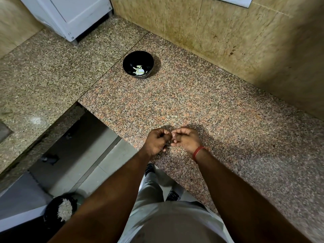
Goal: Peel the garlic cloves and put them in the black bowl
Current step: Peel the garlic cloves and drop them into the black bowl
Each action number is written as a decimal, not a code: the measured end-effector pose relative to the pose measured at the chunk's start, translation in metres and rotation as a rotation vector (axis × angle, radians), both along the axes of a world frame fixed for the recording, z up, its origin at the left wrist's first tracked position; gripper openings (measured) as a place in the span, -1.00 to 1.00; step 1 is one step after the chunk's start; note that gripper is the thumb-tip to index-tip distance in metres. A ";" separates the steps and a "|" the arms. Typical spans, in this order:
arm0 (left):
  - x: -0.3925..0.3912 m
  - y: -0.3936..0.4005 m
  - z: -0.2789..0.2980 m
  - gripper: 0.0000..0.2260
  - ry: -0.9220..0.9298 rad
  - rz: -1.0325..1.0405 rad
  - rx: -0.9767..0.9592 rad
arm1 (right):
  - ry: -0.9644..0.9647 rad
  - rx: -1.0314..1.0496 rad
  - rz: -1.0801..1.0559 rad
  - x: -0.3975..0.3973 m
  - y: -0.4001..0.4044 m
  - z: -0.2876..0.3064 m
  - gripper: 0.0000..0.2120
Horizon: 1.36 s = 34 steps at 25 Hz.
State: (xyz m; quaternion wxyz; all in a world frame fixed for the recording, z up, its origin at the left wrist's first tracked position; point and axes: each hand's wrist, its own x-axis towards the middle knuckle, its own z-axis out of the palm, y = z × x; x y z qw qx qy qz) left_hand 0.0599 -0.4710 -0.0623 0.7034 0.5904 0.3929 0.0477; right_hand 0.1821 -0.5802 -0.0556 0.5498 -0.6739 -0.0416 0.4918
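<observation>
The black bowl (138, 59) stands on the speckled granite counter (219, 109), far ahead of my hands, with several pale peeled garlic cloves (139, 70) at its bottom. My left hand (156, 141) and my right hand (186, 140) meet above the counter's near edge, fingers curled and fingertips touching. They pinch something small between them; it is almost fully hidden, so I cannot make out the clove itself. A red thread band circles my right wrist.
A thin pale sliver (172, 116) lies on the counter just beyond my hands. A tiled wall (245, 32) runs along the right. A white appliance (70, 16) stands at the back left. Below left, a dark bin (60, 210) on the floor holds pale scraps.
</observation>
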 end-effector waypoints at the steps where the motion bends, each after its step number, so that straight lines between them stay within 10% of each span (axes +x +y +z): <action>1: 0.001 0.000 -0.001 -0.92 0.004 0.003 -0.008 | 0.026 0.000 -0.010 0.000 0.000 0.001 -0.88; 9: 0.006 -0.003 -0.007 -0.88 0.030 0.054 -0.089 | 0.187 0.035 -0.134 0.004 -0.003 0.003 -0.91; 21: 0.020 0.002 -0.006 -0.92 0.035 0.183 -0.084 | -0.278 -0.010 0.139 0.017 -0.003 -0.003 -0.84; 34: 0.021 -0.001 -0.004 -0.94 0.236 0.196 0.039 | 0.066 0.117 -0.153 0.013 -0.009 -0.001 -0.85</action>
